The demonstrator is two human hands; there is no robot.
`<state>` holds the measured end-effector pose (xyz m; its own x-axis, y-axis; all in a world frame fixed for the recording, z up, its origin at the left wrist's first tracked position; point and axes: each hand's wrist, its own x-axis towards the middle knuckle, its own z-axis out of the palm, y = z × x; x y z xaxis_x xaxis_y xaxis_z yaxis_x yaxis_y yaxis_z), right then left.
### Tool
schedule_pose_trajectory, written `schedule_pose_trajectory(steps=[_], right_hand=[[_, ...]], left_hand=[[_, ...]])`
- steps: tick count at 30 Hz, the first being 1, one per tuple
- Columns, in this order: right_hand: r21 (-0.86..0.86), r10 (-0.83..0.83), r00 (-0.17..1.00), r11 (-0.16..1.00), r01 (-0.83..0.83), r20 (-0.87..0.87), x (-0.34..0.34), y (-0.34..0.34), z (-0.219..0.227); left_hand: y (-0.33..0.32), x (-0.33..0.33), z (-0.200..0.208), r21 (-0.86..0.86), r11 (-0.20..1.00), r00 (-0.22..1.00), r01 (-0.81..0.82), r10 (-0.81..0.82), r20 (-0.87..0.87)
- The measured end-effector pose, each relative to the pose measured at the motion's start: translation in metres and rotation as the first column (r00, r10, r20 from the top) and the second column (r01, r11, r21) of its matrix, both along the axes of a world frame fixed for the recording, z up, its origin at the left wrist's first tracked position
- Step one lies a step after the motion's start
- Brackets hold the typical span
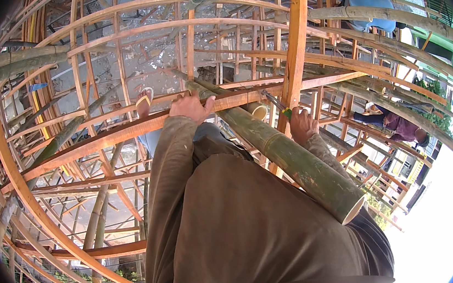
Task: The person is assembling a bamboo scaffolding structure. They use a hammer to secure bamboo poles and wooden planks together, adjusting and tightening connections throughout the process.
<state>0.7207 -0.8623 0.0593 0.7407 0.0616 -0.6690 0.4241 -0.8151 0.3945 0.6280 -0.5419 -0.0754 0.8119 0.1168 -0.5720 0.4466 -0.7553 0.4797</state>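
My left hand [192, 107] rests over a long reddish wooden beam [121, 133], fingers curled round its far edge and thumb out to the right. In my right hand [303, 125] is a hammer [275, 101], gripped by its green-marked handle. Its metal head lies against the beam, just left of the upright wooden post [297, 34]. Between my arms a thick green bamboo pole [288, 154] slants under the beam, its cut end near my right side. A second bamboo end [258, 110] shows beside it.
Crossing timbers and bamboo poles surround me, with the ground far below. My sandalled foot [145, 101] is beyond the beam. One person in blue [370, 11] is at the far right; another in a maroon top [403, 122] is lower on the right.
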Motion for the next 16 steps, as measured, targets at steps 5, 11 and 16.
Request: schedule_pose_trajectory(steps=[5, 11, 16], right_hand=[[0.132, -0.045, 0.997, 0.99, 0.052, -0.054, -0.011, -0.011, 0.004], [0.249, -0.039, 0.999, 0.968, 0.037, 0.005, -0.008, -0.016, 0.002], [0.112, -0.124, 0.992, 0.986, 0.126, -0.024, -0.017, 0.0, -0.008]], left_hand=[[-0.004, -0.004, -0.004, 0.005, 1.0, 0.999, 0.015, -0.015, 0.033], [-0.001, -0.002, -0.006, 0.027, 1.0, 0.998, 0.01, -0.012, 0.055], [0.0, 0.002, -0.002, 0.029, 0.999, 1.0, 0.027, -0.027, -0.006]])
